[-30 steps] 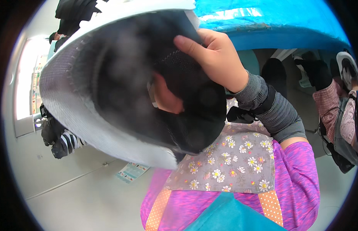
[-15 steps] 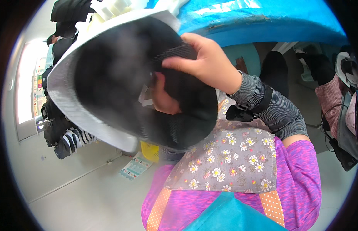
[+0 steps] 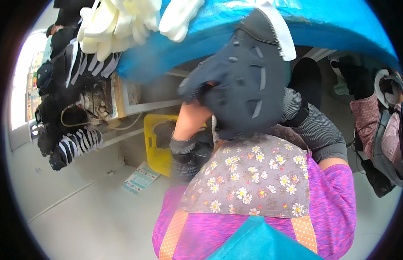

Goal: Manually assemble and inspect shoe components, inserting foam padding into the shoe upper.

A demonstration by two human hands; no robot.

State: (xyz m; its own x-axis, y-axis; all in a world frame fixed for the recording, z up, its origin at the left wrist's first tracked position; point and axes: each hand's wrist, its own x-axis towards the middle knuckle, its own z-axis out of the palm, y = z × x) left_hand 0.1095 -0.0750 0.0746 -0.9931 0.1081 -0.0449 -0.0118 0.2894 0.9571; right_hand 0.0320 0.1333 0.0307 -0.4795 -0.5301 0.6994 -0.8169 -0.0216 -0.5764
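Note:
A dark cap-like fabric piece (image 3: 240,82) with pale slit-like marks is held up in front of my apron, slightly blurred. A white strip (image 3: 281,34) with a frayed-looking edge runs along its top right. At its left edge, my left hand (image 3: 193,117) grips it, the fingers partly hidden by the fabric. My right forearm (image 3: 292,104), in a grey striped sleeve, reaches behind the piece. The fabric covers my right hand, so its fingers do not show.
Cream-coloured curved pieces (image 3: 119,21) lie on the blue-covered table (image 3: 340,26). Black-and-white stacked items (image 3: 80,145) stand at left. Below the table is a yellow basket (image 3: 151,151). A co-worker's pink checked sleeve (image 3: 364,112) shows at right.
The cap-like piece has moved right and turned from its black hollow inside to its dark outer side. My left hand now shows at its left edge; my right hand has become hidden.

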